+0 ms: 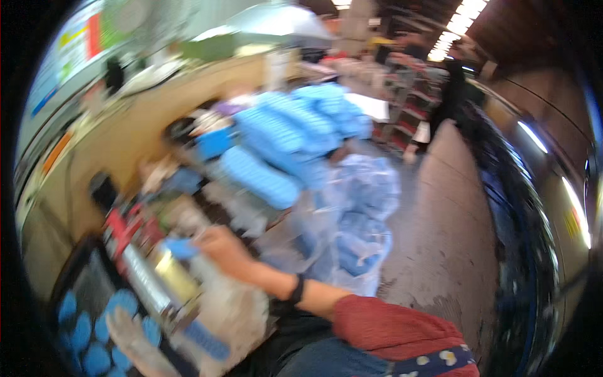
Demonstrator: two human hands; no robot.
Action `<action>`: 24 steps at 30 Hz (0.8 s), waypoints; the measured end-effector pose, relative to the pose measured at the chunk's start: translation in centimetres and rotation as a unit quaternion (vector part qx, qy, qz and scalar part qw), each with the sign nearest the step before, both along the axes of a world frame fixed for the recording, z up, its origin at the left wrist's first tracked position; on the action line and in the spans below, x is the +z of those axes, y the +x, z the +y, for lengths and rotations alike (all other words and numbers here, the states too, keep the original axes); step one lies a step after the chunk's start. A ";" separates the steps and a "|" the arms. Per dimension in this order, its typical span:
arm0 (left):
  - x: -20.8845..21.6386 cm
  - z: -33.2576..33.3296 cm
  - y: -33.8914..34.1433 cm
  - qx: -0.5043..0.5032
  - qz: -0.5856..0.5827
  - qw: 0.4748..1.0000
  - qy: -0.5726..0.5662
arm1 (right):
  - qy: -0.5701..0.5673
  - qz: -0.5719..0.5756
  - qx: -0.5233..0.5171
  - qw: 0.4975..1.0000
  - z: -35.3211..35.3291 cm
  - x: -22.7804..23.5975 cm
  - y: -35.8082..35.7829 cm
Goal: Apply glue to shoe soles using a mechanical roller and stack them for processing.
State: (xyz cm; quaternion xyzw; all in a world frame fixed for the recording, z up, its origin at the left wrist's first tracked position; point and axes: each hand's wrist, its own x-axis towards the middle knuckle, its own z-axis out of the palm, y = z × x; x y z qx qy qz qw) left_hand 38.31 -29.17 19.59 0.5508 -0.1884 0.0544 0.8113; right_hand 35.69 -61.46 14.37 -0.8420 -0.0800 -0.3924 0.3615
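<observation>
Motion blurs much of the picture. My right hand [225,250], with a black band at the wrist, is closed at the fingertips by a small flat blue piece [181,247], which it seems to hold. Lower left, my left hand [133,336] reaches with its fingers stretched out over several round blue discs [97,359] in a dark tray [61,283]. Between the hands lie a silver cylinder [143,276] and a gold-coloured one [176,275], with red parts beyond them. A blue strip like a shoe sole [206,339] rests on a pale surface [235,308] below my right hand.
Ribbed blue sole-shaped pieces [260,176] are heaped farther back. Beside them sits a clear plastic bag [364,232] with blue things inside. A tan panel [107,135] borders the left. The brown floor [443,239] runs along the right, past dark bundled material [515,232].
</observation>
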 end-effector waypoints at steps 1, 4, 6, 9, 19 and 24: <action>-0.5 1.2 0.8 0.009 -0.027 1.000 0.004 | -0.091 -0.063 -0.064 0.992 3.3 2.4 0.6; 1.2 -4.9 3.3 0.022 -0.044 0.999 0.012 | -0.195 0.072 0.029 0.978 2.9 7.9 -1.1; 2.9 -7.8 2.5 0.013 -0.065 0.997 0.042 | -0.170 0.033 0.129 0.976 3.2 7.9 -1.5; 4.0 -9.0 1.4 0.048 -0.078 0.989 0.118 | -0.023 0.043 0.189 0.981 4.3 7.7 -3.5; -3.0 -3.8 3.2 0.098 -0.175 0.905 0.374 | 0.267 0.330 0.022 0.905 1.6 -4.2 -7.9; -4.2 -2.3 1.0 -0.092 0.134 0.987 0.023 | 0.233 0.438 0.107 0.862 6.2 -6.4 -4.6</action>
